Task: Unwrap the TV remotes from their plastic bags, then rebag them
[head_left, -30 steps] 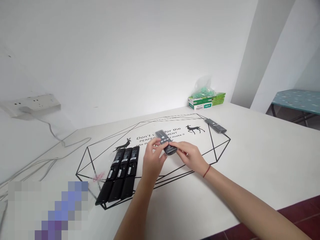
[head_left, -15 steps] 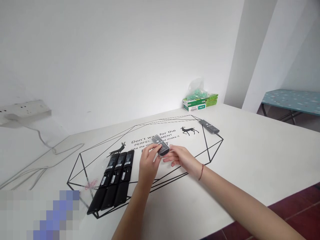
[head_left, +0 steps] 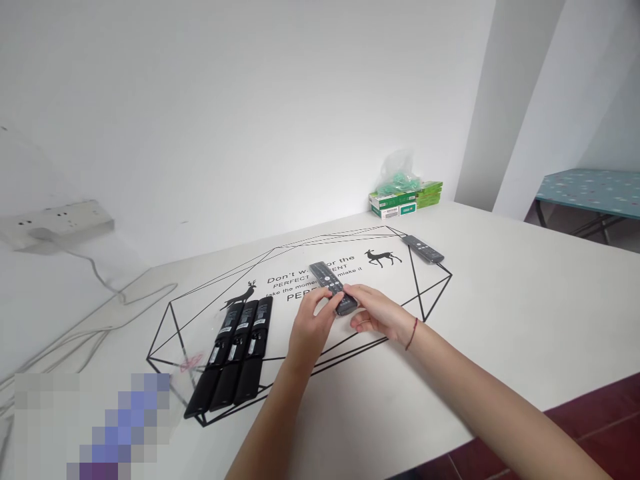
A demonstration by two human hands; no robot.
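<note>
A dark grey remote control (head_left: 326,275) with light buttons, apparently in clear plastic film, is held over the printed lettering, its button side up. My left hand (head_left: 313,323) is closed on its near left edge, thumb and fingers at the lower end. My right hand (head_left: 380,312) pinches the near right edge with the thumb on top; the lower fingers curl underneath. To the left, three black remote controls (head_left: 249,340) lie side by side, backs up, with what look like open battery bays midway. Another grey remote control (head_left: 424,250) rests button side up at the right.
Green and white boxes (head_left: 393,205) with a clear plastic bag (head_left: 400,175) on top stand against the wall. A power strip (head_left: 60,223) and white cables (head_left: 107,327) are at left. Pinkish bands (head_left: 192,361) lie beside the black remotes on the white table (head_left: 510,293).
The held remote has tipped flatter, so more of its button side shows. My right thumb has come onto its near end. The view has shifted slightly.
</note>
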